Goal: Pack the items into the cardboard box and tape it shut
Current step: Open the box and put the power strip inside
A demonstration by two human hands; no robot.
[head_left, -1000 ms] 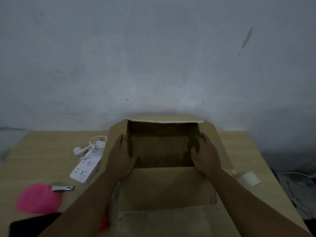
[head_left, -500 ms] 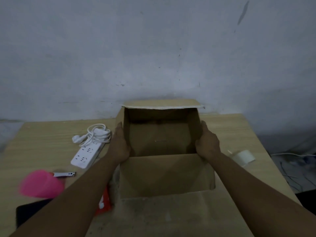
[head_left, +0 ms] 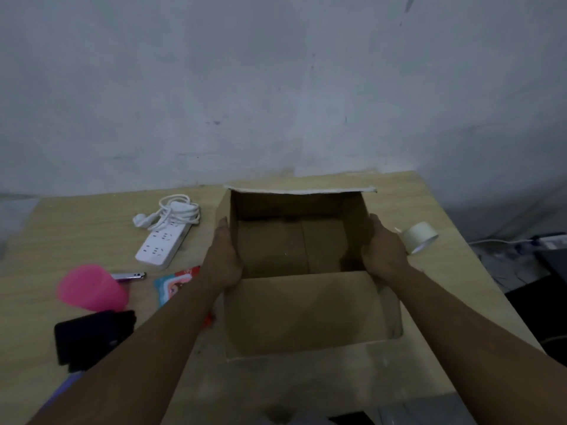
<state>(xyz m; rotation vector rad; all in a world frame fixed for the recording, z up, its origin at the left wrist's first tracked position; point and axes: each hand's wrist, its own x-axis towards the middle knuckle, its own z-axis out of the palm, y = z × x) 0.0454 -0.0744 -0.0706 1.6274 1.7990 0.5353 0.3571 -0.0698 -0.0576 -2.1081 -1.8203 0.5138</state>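
Observation:
An open cardboard box (head_left: 303, 314) stands on the wooden table, empty inside, its flaps spread outward. My left hand (head_left: 222, 259) lies flat against the box's left side, fingers straight. My right hand (head_left: 383, 250) presses flat on the right side. Left of the box lie a white power strip (head_left: 162, 243) with a coiled cable, a pink cup (head_left: 92, 288) on its side, a small metal nail clipper (head_left: 130, 276), a colourful snack packet (head_left: 175, 285) and a black wallet-like object (head_left: 92, 338). A roll of tape (head_left: 418, 236) sits right of the box.
The table (head_left: 76, 228) backs onto a grey wall. Its right edge drops to a floor with cables and a dark object (head_left: 549, 265). The near flap of the box reaches toward the table's front edge.
The view has tilted down, showing more of the table and items. Both hands have slid from the box's top edges to its outer sides, and the side flaps have folded down.

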